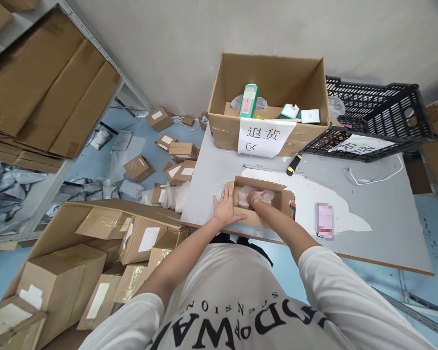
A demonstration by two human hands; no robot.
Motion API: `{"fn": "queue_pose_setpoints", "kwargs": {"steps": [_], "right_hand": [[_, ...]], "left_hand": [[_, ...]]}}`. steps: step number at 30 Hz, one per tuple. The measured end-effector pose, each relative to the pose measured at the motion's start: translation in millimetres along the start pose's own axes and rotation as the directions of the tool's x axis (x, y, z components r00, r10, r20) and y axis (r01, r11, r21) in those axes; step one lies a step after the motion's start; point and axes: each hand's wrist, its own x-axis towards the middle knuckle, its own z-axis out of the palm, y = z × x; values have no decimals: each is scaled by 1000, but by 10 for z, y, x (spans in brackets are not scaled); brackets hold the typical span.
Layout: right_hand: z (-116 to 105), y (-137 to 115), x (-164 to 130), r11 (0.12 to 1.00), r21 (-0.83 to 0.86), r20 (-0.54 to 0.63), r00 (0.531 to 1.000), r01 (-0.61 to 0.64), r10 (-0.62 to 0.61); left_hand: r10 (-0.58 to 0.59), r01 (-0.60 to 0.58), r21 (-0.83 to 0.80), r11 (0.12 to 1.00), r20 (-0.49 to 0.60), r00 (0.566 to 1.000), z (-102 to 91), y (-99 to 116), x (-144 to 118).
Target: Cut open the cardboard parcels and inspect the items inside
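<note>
The small open carton point(257, 201) sits on the worktop point(379, 214) near its front edge, directly ahead of the person. Flaps are up; the interior holds a clear plastic-wrapped item point(251, 194), pinkish through the film.

The left hand point(224, 209) lies flat, fingers spread, on the worktop and against the carton's wall at the 9 o'clock side, grasping nothing; it braces the box. The right hand point(256, 198) reaches down inside the carton with its fingers curled onto the wrapped item. Whether it fully grips the item or only presses on it cannot be told, since the carton wall hides the fingertips.

Handling judgement: the wrapped item looks light and soft, its film crinkled and likely slippery, so a pinch on the film alone may slide; taking it around the body is surer. The carton is thin corrugated board, light, stiff at the corners, yielding at the flaps. It is best held by the two opposite side walls, not by the flaps.

Surroundings: at 12 o'clock from the carton stands a large open box point(270, 97) with a paper label point(264, 137); at 2 o'clock, a black plastic crate point(379, 116). A yellow-and-black tool point(294, 164) lies between the large box and the carton. Many sealed cartons point(95, 253) are stacked at 8 o'clock on the floor.
</note>
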Motion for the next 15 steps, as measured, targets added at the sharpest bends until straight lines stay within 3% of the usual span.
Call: {"fn": "queue_pose_setpoints", "kwargs": {"steps": [3, 5, 9, 13, 15], "right_hand": [[-43, -15, -60, 994, -101, 12, 999, -43, 45], [-87, 7, -116, 991, -134, 15, 1000, -6, 8], [-186, 123, -245, 981, -139, -22, 990, 138, -143], [-250, 230, -315, 919, -104, -44, 921, 381, -387], [-256, 249, -305, 908, -19, -45, 907, 418, -419]], "left_hand": [[1, -1, 3, 1000, -1, 1000, 0, -1, -8], [0, 0, 5, 1000, -1, 1000, -10, -1, 5], [5, -5, -19, 1000, 11, 1000, -42, -5, 49], [7, -7, -26, 1000, 15, 1000, -58, -5, 63], [7, -7, -22, 1000, 10, 1000, -55, -4, 58]]}}
